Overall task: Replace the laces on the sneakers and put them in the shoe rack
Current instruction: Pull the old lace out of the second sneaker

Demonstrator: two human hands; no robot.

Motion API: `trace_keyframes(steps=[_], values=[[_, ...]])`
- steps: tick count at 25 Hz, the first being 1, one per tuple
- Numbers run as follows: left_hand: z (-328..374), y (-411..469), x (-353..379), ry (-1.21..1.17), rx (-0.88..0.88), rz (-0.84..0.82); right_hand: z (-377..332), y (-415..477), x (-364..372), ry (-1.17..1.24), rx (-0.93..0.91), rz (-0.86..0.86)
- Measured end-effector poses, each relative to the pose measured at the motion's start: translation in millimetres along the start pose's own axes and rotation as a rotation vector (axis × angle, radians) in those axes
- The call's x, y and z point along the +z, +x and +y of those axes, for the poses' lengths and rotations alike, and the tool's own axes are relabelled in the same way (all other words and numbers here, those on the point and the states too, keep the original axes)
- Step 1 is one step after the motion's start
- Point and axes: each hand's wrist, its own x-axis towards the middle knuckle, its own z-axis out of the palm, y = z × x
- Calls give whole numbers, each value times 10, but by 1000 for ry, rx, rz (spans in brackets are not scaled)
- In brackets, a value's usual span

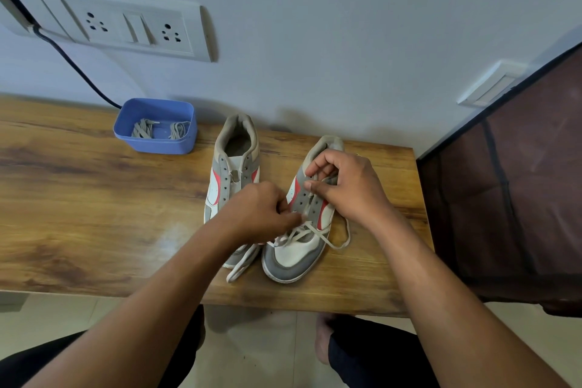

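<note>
Two white, grey and red sneakers stand side by side on the wooden table (94, 198), toes toward me. The left sneaker (231, 167) has bare eyelets. The right sneaker (299, 258) carries a white lace (302, 235) threaded through its lower eyelets, with loose ends trailing on both sides. My left hand (256, 211) pinches the lace at the shoe's left eyelet row. My right hand (346, 186) pinches the lace near the upper eyelets, with its fingers curled over the tongue.
A blue plastic tub (156, 126) with grey laces (145, 129) inside sits at the back of the table. A dark mesh-sided rack (510, 183) stands to the right. A socket panel (126, 25) and black cable (75, 66) are on the wall.
</note>
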Motion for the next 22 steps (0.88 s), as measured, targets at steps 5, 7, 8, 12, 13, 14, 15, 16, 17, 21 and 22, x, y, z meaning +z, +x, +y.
trace_keyframes(steps=[5, 7, 8, 12, 13, 14, 15, 16, 17, 21, 22], values=[[-42, -47, -106, -113, -6, -291, 16, 2, -6, 13, 2, -1], [-71, -16, -49, -8, 2, -100, 10, 5, 6, 8, 0, 2], [-44, 0, 5, 46, 13, -12, 8, 4, 9, 5, -2, 5], [-27, -23, -79, -21, 77, -172, 24, 1, 10, 21, 1, -1], [-36, -47, -122, -70, 63, -242, 26, 5, 13, 23, 2, -1], [-57, -50, -131, -78, 51, -240, 27, 10, 16, 25, 4, 2], [-74, -32, -111, -45, 44, -170, 28, 16, 19, 25, 4, 5], [-63, -20, -68, 11, 42, -75, 30, 18, 24, 22, 3, 7], [-39, -2, -11, 51, 49, 5, 31, 15, 26, 16, 3, 8], [-52, -11, -67, -14, 100, -145, 37, 8, 21, 22, -5, 4], [-63, -27, -96, -61, 73, -198, 35, 8, 16, 20, -7, 2]])
